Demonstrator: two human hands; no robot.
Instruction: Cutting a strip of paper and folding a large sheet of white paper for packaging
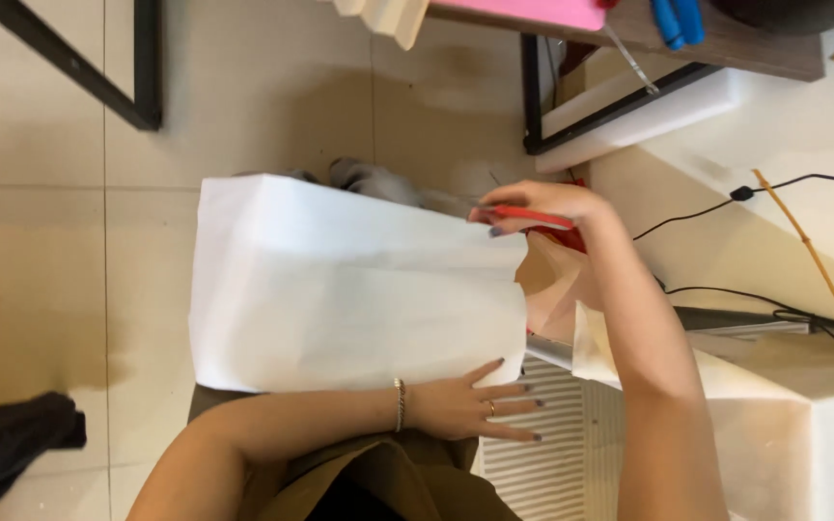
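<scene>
Head view, looking down. Large white sheet (354, 285), paper or thin fabric (couldn't tell which), lay spread across the person's lap, creased lengthwise, its far edge over the floor (41, 251).

L hand (470, 405) lay flat on the near edge of the sheet, fingers spread wide and pointing right, palm down, pinning it. Bracelet at wrist, ring on one finger.

R hand (533, 207) was at the sheet's upper right corner, closed around red scissors (533, 218); blades pointed left, meeting the sheet's right edge. Whether blades were parted or together: couldn't tell, too small.

Judgement on handling: sheet looked light, thin, floppy; holds a crease, so prob. tears or wrinkles easily. Would sag w/o support, best held flat near the edge being worked, as L hand did, w/ tension kept toward the scissors.

Sheet sat between both hands: L at near edge, R at far right corner.

Nearby: grey cloth (369, 181) beyond the sheet, black cable (784, 183) on white surface at right.
</scene>
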